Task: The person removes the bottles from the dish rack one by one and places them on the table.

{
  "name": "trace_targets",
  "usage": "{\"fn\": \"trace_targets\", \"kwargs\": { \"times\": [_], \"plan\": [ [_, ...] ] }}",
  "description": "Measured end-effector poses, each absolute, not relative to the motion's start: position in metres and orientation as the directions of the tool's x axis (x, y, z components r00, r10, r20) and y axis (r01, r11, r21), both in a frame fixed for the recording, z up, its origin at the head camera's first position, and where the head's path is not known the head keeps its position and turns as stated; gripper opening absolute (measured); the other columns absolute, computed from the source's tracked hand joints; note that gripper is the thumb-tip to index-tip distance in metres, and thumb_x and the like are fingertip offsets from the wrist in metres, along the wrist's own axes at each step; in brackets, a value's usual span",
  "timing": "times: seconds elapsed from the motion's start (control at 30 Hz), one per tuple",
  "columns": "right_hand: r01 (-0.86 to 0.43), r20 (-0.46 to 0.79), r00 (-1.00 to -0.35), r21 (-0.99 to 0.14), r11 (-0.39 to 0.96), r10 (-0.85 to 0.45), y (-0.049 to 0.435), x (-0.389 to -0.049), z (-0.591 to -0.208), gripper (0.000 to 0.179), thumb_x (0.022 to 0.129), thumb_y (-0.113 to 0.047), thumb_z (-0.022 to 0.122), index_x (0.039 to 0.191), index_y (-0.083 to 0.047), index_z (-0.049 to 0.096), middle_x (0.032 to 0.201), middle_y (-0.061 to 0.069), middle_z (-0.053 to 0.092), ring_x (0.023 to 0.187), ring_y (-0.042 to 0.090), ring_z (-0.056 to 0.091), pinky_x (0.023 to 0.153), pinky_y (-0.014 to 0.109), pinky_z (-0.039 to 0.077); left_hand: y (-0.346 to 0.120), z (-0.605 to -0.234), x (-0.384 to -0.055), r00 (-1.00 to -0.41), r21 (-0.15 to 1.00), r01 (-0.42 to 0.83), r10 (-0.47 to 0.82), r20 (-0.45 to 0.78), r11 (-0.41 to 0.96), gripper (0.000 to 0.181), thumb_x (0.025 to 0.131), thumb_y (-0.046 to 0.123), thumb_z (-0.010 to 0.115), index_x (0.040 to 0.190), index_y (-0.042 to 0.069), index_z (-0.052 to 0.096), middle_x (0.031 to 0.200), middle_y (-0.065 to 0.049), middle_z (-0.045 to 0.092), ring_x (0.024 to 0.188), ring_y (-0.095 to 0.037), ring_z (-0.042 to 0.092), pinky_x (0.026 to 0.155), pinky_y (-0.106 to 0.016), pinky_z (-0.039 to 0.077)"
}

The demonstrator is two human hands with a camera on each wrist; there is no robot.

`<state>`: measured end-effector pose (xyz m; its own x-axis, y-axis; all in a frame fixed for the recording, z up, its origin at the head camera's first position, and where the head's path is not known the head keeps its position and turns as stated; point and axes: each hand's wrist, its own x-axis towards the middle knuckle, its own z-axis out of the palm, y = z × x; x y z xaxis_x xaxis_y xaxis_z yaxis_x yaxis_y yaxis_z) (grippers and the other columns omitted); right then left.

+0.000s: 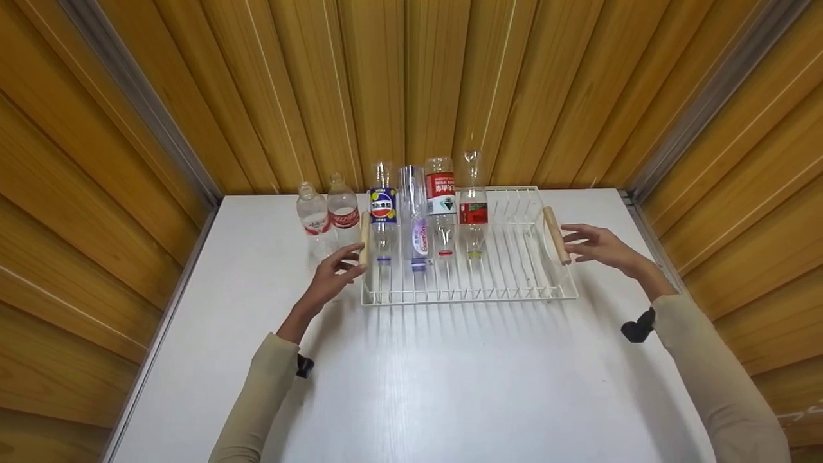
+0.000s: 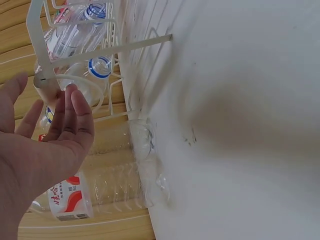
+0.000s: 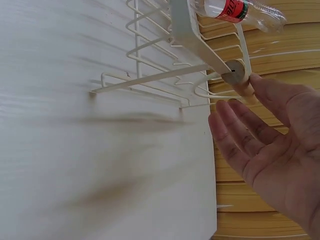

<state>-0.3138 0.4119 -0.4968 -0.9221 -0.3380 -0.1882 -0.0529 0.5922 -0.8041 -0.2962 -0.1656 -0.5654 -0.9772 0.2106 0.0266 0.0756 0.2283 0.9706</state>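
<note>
A white wire dish rack point(image 1: 469, 296) with a wooden handle at each end stands on the table. Four-sided views aside, several empty plastic bottles lean neck down in it: one blue-labelled point(image 1: 384, 206), one with a purple label point(image 1: 420, 238), one red-and-white point(image 1: 441, 193) and one red-labelled point(image 1: 474, 212). At the left handle point(image 1: 364, 228), my left hand point(image 1: 334, 273) has its fingertips right by the wood, loosely bent, thumb apart. My right hand point(image 1: 601, 245) is beside the right handle point(image 1: 557, 235); in the right wrist view its thumb point(image 3: 272, 92) meets the handle's end and the fingers extend below.
Two clear bottles stand upright left of the rack, one with a white-and-red label point(image 1: 316, 225) and one with a red label point(image 1: 345, 217). Wood-patterned panels point(image 1: 424, 83) rise behind the white table point(image 1: 418, 386) and along both sides.
</note>
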Motion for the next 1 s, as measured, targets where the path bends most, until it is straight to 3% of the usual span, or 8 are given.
{"fn": "trace_targets", "kwargs": {
  "times": [0.17, 0.43, 0.73, 1.0],
  "plan": [
    [-0.051, -0.207, -0.933, -0.733, 0.678, -0.294, 0.413, -0.335, -0.478, 0.058, 0.107, -0.021, 0.054, 0.156, 0.004, 0.034, 0.149, 0.035, 0.046, 0.13, 0.043, 0.056, 0.099, 0.04, 0.057, -0.165, -0.567, -0.297, -0.975, 0.973, 0.088, 0.219, 0.04, 0.212, 0.056, 0.095, 0.009, 0.071, 0.148, 0.005, 0.052, 0.131, -0.027, 0.062, 0.111, -0.037, 0.062, 0.076, -0.023, 0.05],
    [-0.025, -0.207, -0.949, -0.703, 0.711, -0.238, 0.387, -0.366, -0.447, 0.053, 0.108, -0.02, 0.051, 0.154, 0.003, 0.037, 0.149, 0.033, 0.046, 0.128, 0.04, 0.055, 0.101, 0.035, 0.056, -0.163, -0.566, -0.299, -0.969, 0.978, 0.059, 0.246, 0.009, 0.199, 0.058, 0.096, 0.006, 0.069, 0.15, 0.005, 0.048, 0.132, -0.032, 0.059, 0.112, -0.04, 0.06, 0.078, -0.028, 0.05],
    [-0.033, -0.226, -0.926, -0.75, 0.661, -0.302, 0.318, -0.374, -0.43, 0.048, 0.106, -0.01, 0.05, 0.15, 0.008, 0.04, 0.146, 0.037, 0.047, 0.127, 0.046, 0.053, 0.109, 0.057, 0.047, -0.162, -0.565, -0.3, -0.965, 0.981, 0.071, 0.263, 0.022, 0.179, 0.058, 0.095, 0.009, 0.072, 0.149, 0.012, 0.052, 0.129, -0.027, 0.064, 0.103, -0.024, 0.062, 0.077, -0.027, 0.05],
    [0.012, -0.307, -0.882, -0.773, 0.634, -0.358, 0.284, -0.397, -0.48, 0.06, 0.104, -0.015, 0.058, 0.154, 0.007, 0.032, 0.143, 0.036, 0.049, 0.127, 0.042, 0.056, 0.109, 0.056, 0.047, -0.167, -0.571, -0.298, -0.96, 0.984, 0.082, 0.279, 0.035, 0.159, 0.059, 0.095, 0.007, 0.07, 0.151, 0.008, 0.049, 0.128, -0.03, 0.064, 0.099, -0.016, 0.062, 0.075, -0.026, 0.05]
  ]
}}
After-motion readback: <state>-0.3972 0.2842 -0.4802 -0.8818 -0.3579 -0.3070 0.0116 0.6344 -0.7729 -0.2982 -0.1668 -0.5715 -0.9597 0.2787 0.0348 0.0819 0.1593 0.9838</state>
